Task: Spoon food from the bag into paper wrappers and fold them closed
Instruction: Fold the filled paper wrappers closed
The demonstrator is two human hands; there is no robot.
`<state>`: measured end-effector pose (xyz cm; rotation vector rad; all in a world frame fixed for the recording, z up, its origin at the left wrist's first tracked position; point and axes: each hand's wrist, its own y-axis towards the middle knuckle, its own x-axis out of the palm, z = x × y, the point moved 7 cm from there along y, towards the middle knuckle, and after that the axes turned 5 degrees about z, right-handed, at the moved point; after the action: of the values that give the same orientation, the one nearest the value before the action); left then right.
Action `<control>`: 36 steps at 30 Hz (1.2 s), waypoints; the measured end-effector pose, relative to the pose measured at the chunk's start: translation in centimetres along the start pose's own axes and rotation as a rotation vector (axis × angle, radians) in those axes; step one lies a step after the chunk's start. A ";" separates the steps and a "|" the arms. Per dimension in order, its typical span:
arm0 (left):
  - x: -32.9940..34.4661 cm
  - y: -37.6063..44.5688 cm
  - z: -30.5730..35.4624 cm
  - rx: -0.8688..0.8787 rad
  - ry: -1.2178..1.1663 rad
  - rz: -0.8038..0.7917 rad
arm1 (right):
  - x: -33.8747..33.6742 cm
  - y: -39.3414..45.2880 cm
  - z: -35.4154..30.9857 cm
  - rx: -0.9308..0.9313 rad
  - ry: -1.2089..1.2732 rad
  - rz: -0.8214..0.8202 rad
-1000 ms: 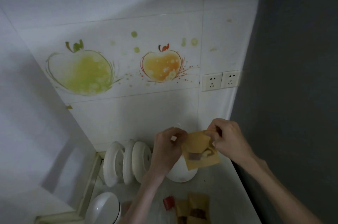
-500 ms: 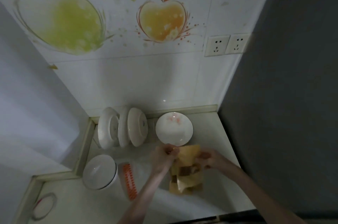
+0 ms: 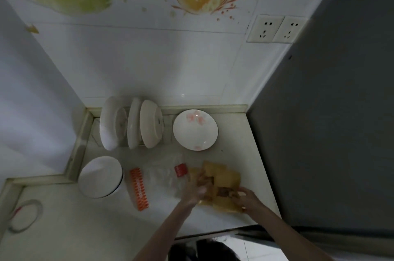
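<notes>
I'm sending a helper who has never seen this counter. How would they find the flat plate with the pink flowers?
Start at the double wall socket and drop to the counter's back edge. The flat plate lies there, right of the dishes standing on edge. Only it lies face up and shows pink flowers.

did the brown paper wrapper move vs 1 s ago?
Yes. The brown paper wrapper came down from in front of the white flowered plate to the countertop pile nearer the person, both hands on it.
</notes>
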<state>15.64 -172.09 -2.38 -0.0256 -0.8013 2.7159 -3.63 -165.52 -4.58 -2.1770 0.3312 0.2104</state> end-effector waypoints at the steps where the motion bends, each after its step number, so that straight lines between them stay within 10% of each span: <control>1: -0.1 -0.2 -0.8 -0.027 -0.002 -0.008 | -0.6 0.3 0.6 0.043 -0.010 0.065; 14: -5.5 -3.2 -6.1 -0.278 -0.130 0.217 | -2.6 1.4 0.3 0.158 -0.111 0.153; 19: -6.9 -6.3 -6.5 -0.207 -0.205 0.298 | -2.1 0.9 -1.3 -0.173 -0.306 0.253; 25: -7.5 -12.1 -8.6 -0.228 -0.262 0.559 | 2.8 0.4 1.4 -0.101 -0.525 -0.220; 36: -6.5 -26.7 -17.0 -0.286 -0.465 0.994 | 7.4 -0.8 5.5 -0.110 -0.779 -0.444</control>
<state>31.24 -143.83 -2.93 0.2063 -1.6673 3.5406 3.50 -161.83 -9.17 -2.0306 -0.6045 0.7965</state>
